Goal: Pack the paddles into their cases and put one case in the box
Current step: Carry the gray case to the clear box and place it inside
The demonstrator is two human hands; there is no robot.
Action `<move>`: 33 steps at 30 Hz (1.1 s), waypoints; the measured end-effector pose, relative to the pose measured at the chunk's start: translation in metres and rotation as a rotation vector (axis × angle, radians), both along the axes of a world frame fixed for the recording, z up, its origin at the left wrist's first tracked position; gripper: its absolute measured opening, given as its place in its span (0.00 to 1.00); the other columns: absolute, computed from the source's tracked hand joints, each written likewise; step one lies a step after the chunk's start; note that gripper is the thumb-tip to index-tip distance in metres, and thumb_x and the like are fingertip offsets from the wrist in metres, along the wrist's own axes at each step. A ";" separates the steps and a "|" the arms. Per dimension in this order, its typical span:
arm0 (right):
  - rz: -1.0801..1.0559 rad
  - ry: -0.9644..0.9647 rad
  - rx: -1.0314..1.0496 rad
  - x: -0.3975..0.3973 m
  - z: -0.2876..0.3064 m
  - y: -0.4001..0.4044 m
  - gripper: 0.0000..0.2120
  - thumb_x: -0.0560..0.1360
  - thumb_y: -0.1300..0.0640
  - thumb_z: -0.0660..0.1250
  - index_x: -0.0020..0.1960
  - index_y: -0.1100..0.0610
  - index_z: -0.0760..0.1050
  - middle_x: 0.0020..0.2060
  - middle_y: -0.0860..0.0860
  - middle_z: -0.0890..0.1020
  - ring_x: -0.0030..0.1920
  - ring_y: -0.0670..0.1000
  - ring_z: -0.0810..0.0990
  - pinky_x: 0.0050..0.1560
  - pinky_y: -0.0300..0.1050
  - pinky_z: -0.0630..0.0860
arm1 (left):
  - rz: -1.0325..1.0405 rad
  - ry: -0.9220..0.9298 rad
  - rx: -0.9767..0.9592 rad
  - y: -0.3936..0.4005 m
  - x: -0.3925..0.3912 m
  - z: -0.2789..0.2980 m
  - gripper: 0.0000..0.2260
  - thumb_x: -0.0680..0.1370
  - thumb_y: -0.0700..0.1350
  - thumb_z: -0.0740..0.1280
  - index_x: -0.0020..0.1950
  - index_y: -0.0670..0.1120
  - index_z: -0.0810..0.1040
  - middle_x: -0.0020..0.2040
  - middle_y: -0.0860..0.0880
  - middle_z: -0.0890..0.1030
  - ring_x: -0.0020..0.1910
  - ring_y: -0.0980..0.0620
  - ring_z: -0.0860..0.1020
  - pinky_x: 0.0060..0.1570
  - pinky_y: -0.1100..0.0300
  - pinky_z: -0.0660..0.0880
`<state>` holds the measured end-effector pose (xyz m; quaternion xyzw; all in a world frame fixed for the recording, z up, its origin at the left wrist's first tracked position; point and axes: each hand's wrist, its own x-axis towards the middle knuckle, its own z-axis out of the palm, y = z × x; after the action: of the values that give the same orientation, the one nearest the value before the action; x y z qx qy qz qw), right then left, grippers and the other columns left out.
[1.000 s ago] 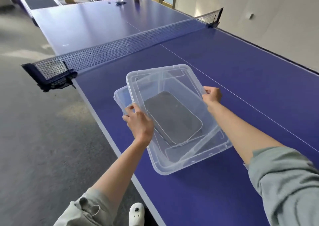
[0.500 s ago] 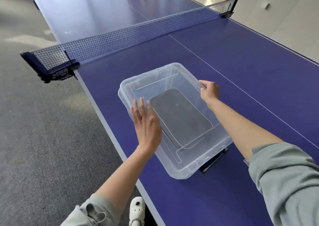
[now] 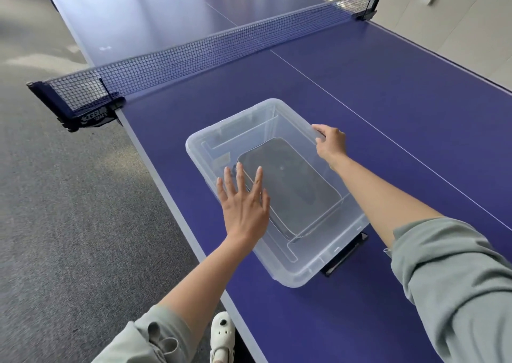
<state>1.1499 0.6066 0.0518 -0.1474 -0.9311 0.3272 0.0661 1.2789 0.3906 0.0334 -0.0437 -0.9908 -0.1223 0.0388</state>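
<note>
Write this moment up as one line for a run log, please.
left hand: flat, pressing lid | right hand: gripping far lid edge | dark case: inside clear box | box: on blue table

A clear, glossy plastic box (image 3: 302, 268) sits lidded on the smooth matt-blue table (image 3: 388, 107). Inside lies a dark, matt case (image 3: 291, 185). Grey carpet (image 3: 69, 224) looks rough.

We have a single view — a wide-angle camera worn on the head, looking forward and down along the worktop (image 3: 388, 118) from its near left corner. Both forearms enter from the bottom edge, close — the net (image 3: 194, 54) crosses the upper frame.
</note>
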 end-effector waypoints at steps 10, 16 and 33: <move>-0.019 -0.061 0.291 0.039 -0.008 -0.050 0.27 0.79 0.62 0.55 0.76 0.64 0.51 0.76 0.61 0.53 0.76 0.59 0.52 0.75 0.51 0.49 | -0.030 -0.061 -0.046 0.003 -0.004 0.002 0.22 0.80 0.57 0.45 0.75 0.61 0.51 0.78 0.48 0.49 0.76 0.39 0.41 0.72 0.39 0.37; -0.041 -0.169 0.235 0.087 -0.017 -0.104 0.30 0.82 0.48 0.47 0.77 0.62 0.43 0.77 0.61 0.43 0.77 0.58 0.39 0.75 0.52 0.39 | -0.054 -0.053 -0.052 0.002 -0.004 0.005 0.22 0.80 0.56 0.48 0.75 0.60 0.53 0.78 0.47 0.51 0.76 0.38 0.44 0.72 0.39 0.39; -0.220 -0.068 0.311 0.088 -0.022 -0.117 0.32 0.76 0.42 0.46 0.73 0.60 0.63 0.75 0.56 0.61 0.76 0.56 0.56 0.75 0.53 0.54 | -0.920 -0.063 -0.088 -0.015 -0.145 0.005 0.23 0.79 0.55 0.46 0.75 0.58 0.58 0.77 0.47 0.56 0.76 0.40 0.49 0.69 0.33 0.44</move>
<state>1.2378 0.4899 0.0295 -0.2472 -0.9503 0.1652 0.0918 1.1343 0.3755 0.0387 -0.4766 -0.8734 -0.0861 -0.0516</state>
